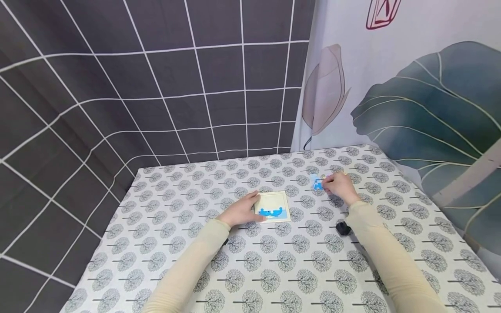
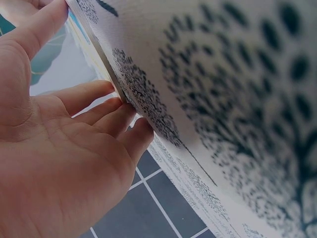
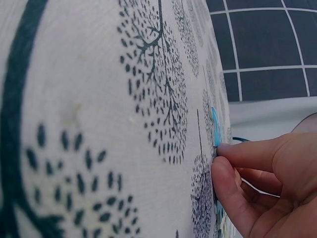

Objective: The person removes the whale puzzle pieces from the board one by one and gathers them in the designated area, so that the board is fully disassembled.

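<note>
A cream puzzle board [image 1: 272, 196] lies on the patterned cloth, with blue pieces [image 1: 274, 212] along the near part inside its frame. My left hand [image 1: 242, 211] rests at the board's left side, thumb and fingers spread; in the left wrist view its fairly straight fingers [image 2: 106, 89] touch the board's edge. Farther right, my right hand [image 1: 339, 186] pinches a flat blue puzzle piece [image 1: 317, 184] between thumb and forefinger, close over the cloth. That blue piece [image 3: 215, 126] shows edge-on in the right wrist view, partly hidden by the fingertips.
Small coloured pieces lie partly hidden around the right hand. A black object [image 1: 343, 228] sits beside the right forearm. The tree-print tablecloth [image 1: 270, 261] covers the table. A dark grid curtain [image 1: 164, 74] hangs behind, and a pale leaf-print curtain [image 1: 415, 130] stands at the right.
</note>
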Demonstrator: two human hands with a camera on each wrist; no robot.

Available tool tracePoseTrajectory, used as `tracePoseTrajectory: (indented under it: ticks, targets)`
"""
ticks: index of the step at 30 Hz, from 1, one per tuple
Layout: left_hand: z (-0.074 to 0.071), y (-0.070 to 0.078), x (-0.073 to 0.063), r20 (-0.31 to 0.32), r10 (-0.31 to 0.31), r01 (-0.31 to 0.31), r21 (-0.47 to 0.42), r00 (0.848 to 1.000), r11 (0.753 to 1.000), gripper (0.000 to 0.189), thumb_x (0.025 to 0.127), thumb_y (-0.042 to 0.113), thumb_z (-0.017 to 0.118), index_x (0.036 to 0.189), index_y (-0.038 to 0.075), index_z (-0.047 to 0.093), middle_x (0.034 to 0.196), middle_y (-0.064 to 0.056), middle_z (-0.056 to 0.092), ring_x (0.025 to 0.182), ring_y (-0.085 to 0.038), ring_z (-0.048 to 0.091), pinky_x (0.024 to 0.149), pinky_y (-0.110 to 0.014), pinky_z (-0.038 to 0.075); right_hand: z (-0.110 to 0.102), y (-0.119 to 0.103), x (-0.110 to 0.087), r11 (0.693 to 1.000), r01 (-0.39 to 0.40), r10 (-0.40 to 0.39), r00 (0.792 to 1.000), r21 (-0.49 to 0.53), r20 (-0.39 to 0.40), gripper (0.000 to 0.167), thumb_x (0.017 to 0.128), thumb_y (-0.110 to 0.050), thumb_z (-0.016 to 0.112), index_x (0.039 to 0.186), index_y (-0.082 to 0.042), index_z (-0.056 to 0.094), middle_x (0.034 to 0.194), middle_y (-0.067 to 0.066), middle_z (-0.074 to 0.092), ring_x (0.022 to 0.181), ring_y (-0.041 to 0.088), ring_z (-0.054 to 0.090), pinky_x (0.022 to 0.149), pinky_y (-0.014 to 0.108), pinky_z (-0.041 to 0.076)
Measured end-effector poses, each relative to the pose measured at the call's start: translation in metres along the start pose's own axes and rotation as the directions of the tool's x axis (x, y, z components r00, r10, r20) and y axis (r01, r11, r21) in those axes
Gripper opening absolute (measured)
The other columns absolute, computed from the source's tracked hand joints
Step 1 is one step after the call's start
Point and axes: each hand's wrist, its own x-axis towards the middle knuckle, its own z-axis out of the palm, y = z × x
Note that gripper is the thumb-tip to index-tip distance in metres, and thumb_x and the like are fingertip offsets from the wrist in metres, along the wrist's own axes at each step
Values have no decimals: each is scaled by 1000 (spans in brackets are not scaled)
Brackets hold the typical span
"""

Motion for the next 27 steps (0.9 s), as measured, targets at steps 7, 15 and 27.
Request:
tracePoseTrajectory:
  ticks: [7, 15, 27]
  targets:
    - [0, 1, -1, -2, 9, -9, 3, 1000, 1000, 94, 84, 46, 78, 155, 3, 35, 166, -9, 21, 151, -31, 23, 122, -48, 21, -2, 0, -4, 1000, 4, -4, 1000, 8, 1, 28, 96, -8, 63, 115, 12, 67, 96, 21, 73, 77, 20, 69, 75, 32, 60]
    - [1, -1, 1, 0, 8, -8, -3, 1000, 1000, 95, 83, 47, 78, 155, 3, 35, 167, -9, 20, 151, -32, 22, 122, -49, 21, -3, -2, -9, 1000, 19, -19, 1000, 6, -13, 28, 97, -10, 62, 115, 11, 68, 97, 20, 73, 79, 21, 69, 76, 34, 60]
    - [0, -4, 2, 12, 12, -12, -2, 1000, 1000, 95, 84, 47, 77, 156, 2, 34, 167, -9, 18, 152, -31, 20, 123, -48, 19, 3, -13, -19, 998, 63, -63, 998, -10, 5, 29, 99, -14, 63, 118, 7, 68, 90, 14, 73, 74, 19, 69, 72, 33, 57]
